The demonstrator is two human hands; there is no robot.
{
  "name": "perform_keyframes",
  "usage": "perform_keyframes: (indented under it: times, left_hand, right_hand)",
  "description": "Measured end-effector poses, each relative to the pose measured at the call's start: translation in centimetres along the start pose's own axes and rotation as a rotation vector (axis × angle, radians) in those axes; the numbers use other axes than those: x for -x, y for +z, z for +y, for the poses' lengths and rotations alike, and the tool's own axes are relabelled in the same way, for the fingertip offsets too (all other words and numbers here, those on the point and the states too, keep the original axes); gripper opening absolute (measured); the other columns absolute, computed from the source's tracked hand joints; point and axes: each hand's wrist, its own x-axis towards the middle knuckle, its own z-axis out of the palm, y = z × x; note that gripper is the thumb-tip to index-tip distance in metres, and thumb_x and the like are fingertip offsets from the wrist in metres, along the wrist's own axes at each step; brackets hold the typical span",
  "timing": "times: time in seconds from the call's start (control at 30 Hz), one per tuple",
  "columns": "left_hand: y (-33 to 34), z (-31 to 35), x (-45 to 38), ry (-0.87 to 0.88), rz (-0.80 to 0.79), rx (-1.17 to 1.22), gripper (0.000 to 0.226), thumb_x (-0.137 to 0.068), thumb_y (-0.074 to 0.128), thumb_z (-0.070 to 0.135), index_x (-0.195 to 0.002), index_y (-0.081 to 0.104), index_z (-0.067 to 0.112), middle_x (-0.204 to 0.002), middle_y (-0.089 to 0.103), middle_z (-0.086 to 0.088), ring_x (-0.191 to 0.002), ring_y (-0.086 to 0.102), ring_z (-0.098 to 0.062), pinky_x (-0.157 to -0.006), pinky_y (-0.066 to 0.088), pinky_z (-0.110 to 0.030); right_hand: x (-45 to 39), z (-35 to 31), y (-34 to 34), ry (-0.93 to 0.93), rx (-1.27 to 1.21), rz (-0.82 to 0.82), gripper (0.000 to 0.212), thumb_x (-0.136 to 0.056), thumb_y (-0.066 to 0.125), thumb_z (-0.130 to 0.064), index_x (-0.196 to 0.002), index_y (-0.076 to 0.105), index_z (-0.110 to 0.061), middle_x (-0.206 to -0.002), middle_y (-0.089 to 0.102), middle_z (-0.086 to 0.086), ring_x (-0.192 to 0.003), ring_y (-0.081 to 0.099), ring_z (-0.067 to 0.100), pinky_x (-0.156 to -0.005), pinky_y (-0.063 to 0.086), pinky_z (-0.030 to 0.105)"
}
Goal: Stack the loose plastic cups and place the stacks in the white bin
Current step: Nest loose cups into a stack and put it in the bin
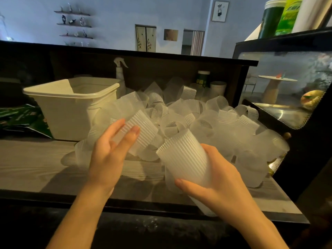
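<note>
A big heap of loose translucent ribbed plastic cups (206, 119) covers the middle and right of the wooden counter. My right hand (219, 178) grips a short stack of cups (186, 159), its open mouth tilted up and to the left. My left hand (109, 150) reaches into the heap, its fingers and thumb curled round one ribbed cup (142, 128) that lies on its side. The white bin (71, 105) stands at the left rear of the counter, beside the heap; no cups show inside it from here.
A spray bottle (119, 71) and a green-labelled jar (203, 78) stand behind the heap against the dark back wall. A glass display case (287, 90) closes off the right side. Green packets (23, 117) lie left of the bin. The counter's front edge (125, 198) runs below my hands.
</note>
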Motion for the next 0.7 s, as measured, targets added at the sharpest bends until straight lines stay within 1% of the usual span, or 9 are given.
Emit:
perform_keyframes:
  times: [0.13, 0.27, 0.37, 0.43, 0.5, 0.63, 0.7]
  left_hand:
    - [1.4, 1.1, -0.6, 0.010, -0.109, 0.062, 0.077, -0.073, 0.068, 0.058, -0.140, 0.050, 0.026, -0.131, 0.063, 0.007, -0.126, 0.056, -0.013, -0.110, 0.038, -0.044]
    - [2.7, 1.6, -0.7, -0.004, -0.192, 0.054, 0.073, -0.077, 0.067, 0.057, -0.138, 0.052, 0.020, -0.130, 0.064, 0.002, -0.126, 0.056, -0.017, -0.111, 0.037, -0.047]
    - [3.2, 1.4, -0.4, 0.002, -0.195, 0.050, 0.075, -0.076, 0.067, 0.057, -0.139, 0.050, 0.020, -0.131, 0.063, 0.003, -0.126, 0.056, -0.016, -0.110, 0.038, -0.046]
    - [3.3, 1.4, -0.3, 0.029, -0.174, 0.037, 0.077, -0.073, 0.067, 0.061, -0.139, 0.051, 0.023, -0.132, 0.062, 0.006, -0.126, 0.055, -0.013, -0.110, 0.039, -0.044]
    - [3.4, 1.4, -0.1, 0.049, -0.166, 0.038, 0.078, -0.072, 0.067, 0.065, -0.138, 0.052, 0.026, -0.134, 0.060, 0.006, -0.128, 0.053, -0.013, -0.111, 0.038, -0.046]
    - [3.4, 1.2, 0.9, 0.090, -0.193, 0.081, 0.074, -0.074, 0.066, 0.061, -0.137, 0.053, 0.025, -0.134, 0.060, 0.005, -0.128, 0.053, -0.014, -0.111, 0.038, -0.046]
    - [3.2, 1.2, 1.3, 0.081, -0.228, 0.093, 0.075, -0.074, 0.067, 0.061, -0.137, 0.053, 0.023, -0.132, 0.062, 0.004, -0.125, 0.056, -0.014, -0.110, 0.039, -0.047]
  right_hand:
    - [-0.7, -0.4, -0.3, 0.008, 0.023, -0.028, 0.067, -0.056, 0.056, -0.079, -0.111, 0.025, -0.059, -0.109, 0.049, -0.029, -0.098, 0.051, -0.006, -0.076, 0.050, 0.026]
    - [-0.9, -0.9, -0.9, 0.027, 0.034, -0.040, 0.064, -0.055, 0.056, -0.077, -0.108, 0.026, -0.059, -0.106, 0.050, -0.029, -0.099, 0.050, -0.010, -0.072, 0.049, 0.021]
    - [-0.8, -0.9, -1.2, 0.002, 0.071, -0.029, 0.070, -0.055, 0.057, -0.079, -0.115, 0.029, -0.055, -0.106, 0.050, -0.029, -0.098, 0.052, -0.008, -0.072, 0.048, 0.020]
    - [-0.5, -0.8, -1.3, -0.018, 0.093, -0.020, 0.074, -0.054, 0.055, -0.084, -0.117, 0.028, -0.055, -0.107, 0.049, -0.030, -0.099, 0.051, -0.007, -0.075, 0.048, 0.021]
    - [-0.2, -0.8, -1.3, -0.024, 0.100, -0.006, 0.077, -0.053, 0.053, -0.087, -0.118, 0.028, -0.055, -0.109, 0.049, -0.030, -0.099, 0.052, -0.006, -0.077, 0.049, 0.023]
    - [0.8, -0.8, -1.0, -0.032, 0.088, 0.020, 0.076, -0.055, 0.054, -0.086, -0.118, 0.028, -0.054, -0.110, 0.048, -0.030, -0.100, 0.051, -0.005, -0.077, 0.051, 0.026]
    - [1.4, -0.8, -0.7, -0.046, 0.096, 0.008, 0.075, -0.058, 0.056, -0.084, -0.120, 0.028, -0.053, -0.111, 0.048, -0.029, -0.100, 0.051, -0.005, -0.078, 0.052, 0.028]
